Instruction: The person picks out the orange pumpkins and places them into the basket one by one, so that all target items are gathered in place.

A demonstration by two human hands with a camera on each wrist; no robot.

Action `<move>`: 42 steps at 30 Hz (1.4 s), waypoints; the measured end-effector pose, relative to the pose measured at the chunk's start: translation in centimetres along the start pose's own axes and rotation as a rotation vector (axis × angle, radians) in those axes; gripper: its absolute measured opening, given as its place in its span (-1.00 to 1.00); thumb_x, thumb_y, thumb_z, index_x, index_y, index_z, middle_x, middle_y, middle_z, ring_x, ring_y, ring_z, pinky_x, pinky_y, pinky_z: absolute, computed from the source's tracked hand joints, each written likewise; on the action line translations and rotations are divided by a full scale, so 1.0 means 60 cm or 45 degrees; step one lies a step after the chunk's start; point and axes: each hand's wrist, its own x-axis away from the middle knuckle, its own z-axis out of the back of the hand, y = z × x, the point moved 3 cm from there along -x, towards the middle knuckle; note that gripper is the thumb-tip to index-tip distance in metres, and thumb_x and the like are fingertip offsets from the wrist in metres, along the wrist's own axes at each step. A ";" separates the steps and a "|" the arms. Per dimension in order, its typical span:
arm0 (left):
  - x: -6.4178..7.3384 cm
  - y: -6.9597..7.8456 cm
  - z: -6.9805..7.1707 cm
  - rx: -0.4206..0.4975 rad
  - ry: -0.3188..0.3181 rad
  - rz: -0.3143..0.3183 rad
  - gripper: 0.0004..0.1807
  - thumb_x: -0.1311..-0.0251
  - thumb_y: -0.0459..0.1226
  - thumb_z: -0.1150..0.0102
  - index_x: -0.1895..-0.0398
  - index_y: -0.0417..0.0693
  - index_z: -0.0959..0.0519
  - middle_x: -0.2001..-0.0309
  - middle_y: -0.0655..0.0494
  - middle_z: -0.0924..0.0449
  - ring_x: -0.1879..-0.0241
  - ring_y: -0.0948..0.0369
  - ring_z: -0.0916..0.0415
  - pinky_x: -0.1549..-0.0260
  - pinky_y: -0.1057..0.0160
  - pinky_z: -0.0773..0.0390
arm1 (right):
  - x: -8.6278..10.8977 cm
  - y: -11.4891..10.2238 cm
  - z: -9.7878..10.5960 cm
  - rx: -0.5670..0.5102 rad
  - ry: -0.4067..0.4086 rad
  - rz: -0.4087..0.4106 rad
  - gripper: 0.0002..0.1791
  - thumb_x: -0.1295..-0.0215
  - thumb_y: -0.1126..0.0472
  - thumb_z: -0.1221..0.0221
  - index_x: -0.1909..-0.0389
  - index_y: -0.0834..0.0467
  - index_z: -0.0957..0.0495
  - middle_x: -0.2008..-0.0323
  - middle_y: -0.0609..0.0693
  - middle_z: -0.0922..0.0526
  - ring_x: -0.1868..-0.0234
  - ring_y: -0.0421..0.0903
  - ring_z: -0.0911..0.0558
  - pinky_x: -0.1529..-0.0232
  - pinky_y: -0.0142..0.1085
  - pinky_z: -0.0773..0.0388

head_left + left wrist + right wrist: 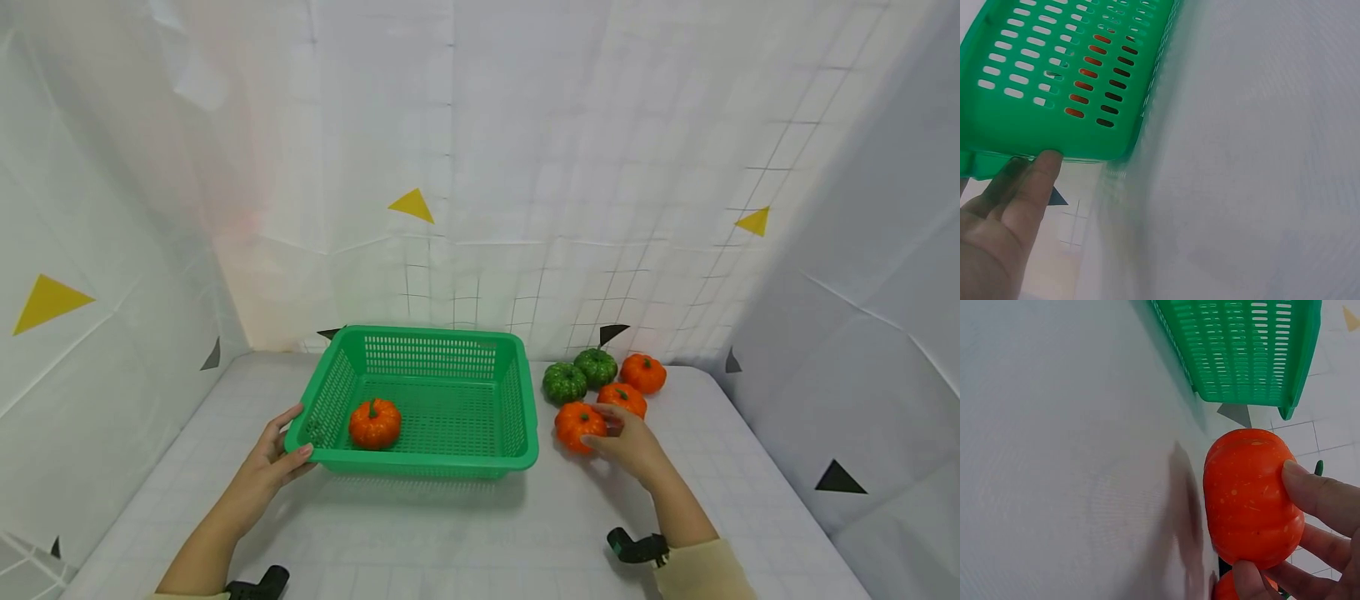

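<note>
A green plastic basket (pixel 420 458) with slotted walls stands on the white table, one orange pumpkin (pixel 375 425) inside it at the left. My left hand (pixel 270 462) holds the basket's left front corner by the rim, thumb in front and fingers along the side. In the left wrist view its fingers (pixel 1035 187) lie against the end wall of the basket. To the right of the basket, my right hand (pixel 626 442) grips another orange pumpkin (pixel 577 427) between thumb and fingers. The right wrist view shows that pumpkin (pixel 1250 500) close over the table, with its shadow beside it.
Behind the right hand sit two green pumpkins, one nearer (pixel 565 383) and one farther back (pixel 596 367), and two more orange pumpkins, one close by (pixel 624 400) and one at the back (pixel 643 374). White sheeting (pixel 480 167) walls the table at the back and sides.
</note>
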 end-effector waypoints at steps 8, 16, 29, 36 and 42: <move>0.001 0.000 0.000 -0.006 0.001 0.005 -0.20 -0.51 -0.24 -0.03 -0.62 0.02 0.18 -0.43 -0.39 -0.08 -0.15 0.31 -0.47 -0.07 0.31 -0.57 | 0.013 -0.019 0.016 0.001 -0.006 0.064 -0.19 -0.18 -0.01 -0.43 -0.39 0.18 -0.37 -0.32 0.24 -0.44 -0.24 0.23 -0.48 -0.18 0.13 -0.48; 0.001 0.000 0.000 -0.005 -0.001 -0.003 -0.20 -0.51 -0.23 -0.03 -0.62 0.01 0.18 -0.43 -0.39 -0.08 -0.14 0.34 -0.47 -0.06 0.32 -0.57 | 0.026 -0.047 0.031 0.015 -0.015 0.049 -0.15 -0.18 -0.07 -0.42 -0.42 0.18 -0.34 -0.33 0.30 -0.39 -0.21 0.23 -0.49 -0.05 0.04 -0.60; 0.001 -0.001 0.000 -0.008 -0.005 -0.003 -0.21 -0.51 -0.23 -0.02 -0.61 0.01 0.18 -0.42 -0.38 -0.09 -0.15 0.32 -0.47 -0.07 0.32 -0.56 | 0.046 -0.098 0.046 0.032 -0.001 0.151 -0.17 -0.18 -0.10 -0.42 -0.40 0.15 -0.37 -0.35 0.20 -0.42 -0.25 0.28 -0.47 -0.08 0.09 -0.60; 0.000 -0.003 0.002 -0.002 0.000 -0.003 -0.20 -0.51 -0.23 -0.03 -0.61 -0.01 0.18 -0.43 -0.40 -0.08 -0.12 0.38 -0.48 -0.06 0.33 -0.57 | 0.052 -0.130 0.046 0.027 0.003 0.185 -0.19 -0.17 -0.11 -0.42 -0.39 0.08 -0.39 -0.32 0.15 -0.47 -0.23 0.24 -0.48 -0.05 0.08 -0.61; -0.002 -0.003 0.001 0.008 0.008 0.009 -0.20 -0.50 -0.24 -0.03 -0.61 -0.01 0.18 -0.42 -0.39 -0.08 -0.12 0.36 -0.47 -0.04 0.37 -0.56 | 0.053 -0.160 0.043 -0.010 -0.006 0.199 -0.19 -0.16 -0.11 -0.43 -0.39 0.07 -0.41 -0.25 0.16 -0.51 -0.19 0.21 -0.50 -0.01 0.04 -0.62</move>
